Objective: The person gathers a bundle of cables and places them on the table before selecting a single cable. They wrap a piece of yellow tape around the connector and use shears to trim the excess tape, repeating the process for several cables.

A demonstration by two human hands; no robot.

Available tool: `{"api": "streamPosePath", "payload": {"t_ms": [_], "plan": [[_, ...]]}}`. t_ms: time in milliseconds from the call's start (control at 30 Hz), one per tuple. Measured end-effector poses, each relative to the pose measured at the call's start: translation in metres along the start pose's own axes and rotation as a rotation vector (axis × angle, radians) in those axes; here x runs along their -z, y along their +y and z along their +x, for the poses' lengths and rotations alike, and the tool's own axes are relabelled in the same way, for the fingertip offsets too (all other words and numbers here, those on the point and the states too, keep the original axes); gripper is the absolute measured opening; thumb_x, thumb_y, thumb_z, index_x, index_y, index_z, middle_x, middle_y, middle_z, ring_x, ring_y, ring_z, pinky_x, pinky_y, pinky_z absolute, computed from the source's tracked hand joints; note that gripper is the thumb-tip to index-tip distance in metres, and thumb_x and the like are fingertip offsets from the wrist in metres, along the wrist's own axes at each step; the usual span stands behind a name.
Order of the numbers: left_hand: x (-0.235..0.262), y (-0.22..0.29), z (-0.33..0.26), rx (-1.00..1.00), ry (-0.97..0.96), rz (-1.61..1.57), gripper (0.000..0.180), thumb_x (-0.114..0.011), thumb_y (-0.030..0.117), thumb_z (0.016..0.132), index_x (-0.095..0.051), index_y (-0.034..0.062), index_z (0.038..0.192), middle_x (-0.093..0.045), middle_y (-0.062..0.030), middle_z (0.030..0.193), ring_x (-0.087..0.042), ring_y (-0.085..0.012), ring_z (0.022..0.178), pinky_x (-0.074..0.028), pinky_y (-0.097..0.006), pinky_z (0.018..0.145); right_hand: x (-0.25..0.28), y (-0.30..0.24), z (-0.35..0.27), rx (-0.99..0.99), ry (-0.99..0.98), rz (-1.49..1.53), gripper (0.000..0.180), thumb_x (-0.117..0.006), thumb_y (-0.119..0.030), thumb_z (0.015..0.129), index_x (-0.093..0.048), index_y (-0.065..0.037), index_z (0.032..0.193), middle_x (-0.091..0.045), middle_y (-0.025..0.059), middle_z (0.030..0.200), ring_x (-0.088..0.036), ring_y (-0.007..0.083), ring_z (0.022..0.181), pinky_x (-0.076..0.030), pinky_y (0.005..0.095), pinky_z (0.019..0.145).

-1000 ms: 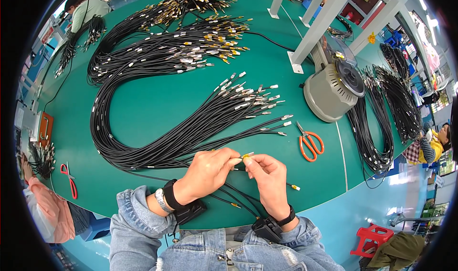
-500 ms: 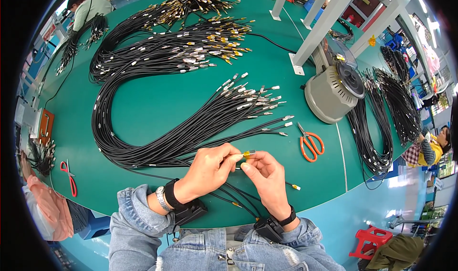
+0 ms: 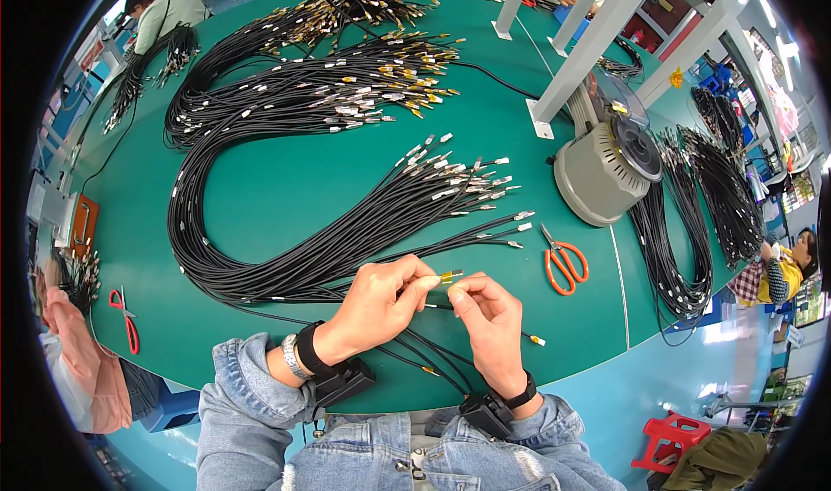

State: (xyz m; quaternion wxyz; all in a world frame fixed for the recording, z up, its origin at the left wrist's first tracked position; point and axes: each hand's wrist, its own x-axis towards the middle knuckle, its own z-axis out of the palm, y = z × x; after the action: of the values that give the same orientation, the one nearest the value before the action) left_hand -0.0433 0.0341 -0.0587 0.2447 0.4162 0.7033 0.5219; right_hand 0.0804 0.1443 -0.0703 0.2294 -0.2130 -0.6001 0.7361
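Observation:
My left hand (image 3: 381, 308) pinches a black cable just behind its end. That end, a metal connector (image 3: 458, 273) with yellow tape round it, sticks out past my fingertips toward the right. My right hand (image 3: 489, 322) is closed, thumb against forefinger, just right of and below the connector, with a small gap between. Whatever those fingers hold, if anything, is too small to make out. Beneath both hands run several loose black cables (image 3: 440, 346), one ending in a yellow-taped tip (image 3: 537, 340). A big curved bundle of black cables (image 3: 260, 270) with silvery ends lies beyond my hands.
Orange-handled scissors (image 3: 565, 266) lie right of the bundle, near a grey round tape dispenser (image 3: 602, 175). Red-handled scissors (image 3: 127, 322) are at the left edge. More cable bundles (image 3: 346, 84) lie farther back. Metal posts (image 3: 576, 63) rise from the green table (image 3: 346, 175). People work around it.
My right hand has come off the connector and shifted slightly right, leaving a gap. My left hand still pinches the cable in nearly the same place.

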Motion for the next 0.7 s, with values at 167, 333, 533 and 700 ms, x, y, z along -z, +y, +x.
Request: {"api": "streamPosePath", "payload": {"t_ms": [167, 333, 533, 700], "plan": [[-0.007, -0.003, -0.002, -0.091, 0.068, 0.006, 0.012, -0.057, 0.007, 0.088, -0.058, -0.0022, 0.08, -0.058, -0.0051, 0.059, -0.055, -0.0097, 0.05, -0.042, -0.023, 0.044, -0.005, -0.002, 0.001, -0.034, 0.025, 0.036, 0.006, -0.061, -0.003, 0.084, -0.06, 0.002, 0.089, -0.056, 0.0009, 0.083, -0.049, 0.0067, 0.069, -0.04, 0.0194, 0.062], [-0.005, -0.001, -0.002, -0.066, 0.033, 0.01, 0.013, -0.057, 0.008, 0.088, -0.058, -0.0025, 0.08, -0.058, -0.0052, 0.058, -0.055, -0.0091, 0.05, -0.042, -0.023, 0.044, -0.003, 0.001, 0.001, 0.027, 0.014, 0.045, 0.006, -0.062, -0.001, 0.084, -0.061, 0.002, 0.089, -0.056, 0.0015, 0.084, -0.05, 0.0073, 0.07, -0.041, 0.0199, 0.062], [0.001, 0.004, -0.001, 0.112, -0.091, -0.145, 0.016, -0.054, 0.011, 0.091, -0.058, -0.0014, 0.082, -0.055, -0.003, 0.058, -0.051, -0.0071, 0.048, -0.039, -0.022, 0.042, -0.001, 0.006, 0.002, 0.075, 0.014, 0.025, 0.006, -0.062, -0.001, 0.084, -0.061, 0.002, 0.088, -0.056, 0.0024, 0.084, -0.053, 0.0084, 0.073, -0.042, 0.0202, 0.065], [0.008, -0.002, 0.003, 0.23, -0.241, -0.373, 0.019, -0.05, 0.015, 0.094, -0.058, -0.0003, 0.085, -0.054, -0.0009, 0.058, -0.047, -0.0057, 0.046, -0.037, -0.021, 0.043, -0.001, 0.007, 0.002, 0.06, -0.005, 0.037, 0.005, -0.062, -0.002, 0.084, -0.061, 0.002, 0.088, -0.057, 0.0033, 0.085, -0.056, 0.0098, 0.076, -0.044, 0.021, 0.069]]}}
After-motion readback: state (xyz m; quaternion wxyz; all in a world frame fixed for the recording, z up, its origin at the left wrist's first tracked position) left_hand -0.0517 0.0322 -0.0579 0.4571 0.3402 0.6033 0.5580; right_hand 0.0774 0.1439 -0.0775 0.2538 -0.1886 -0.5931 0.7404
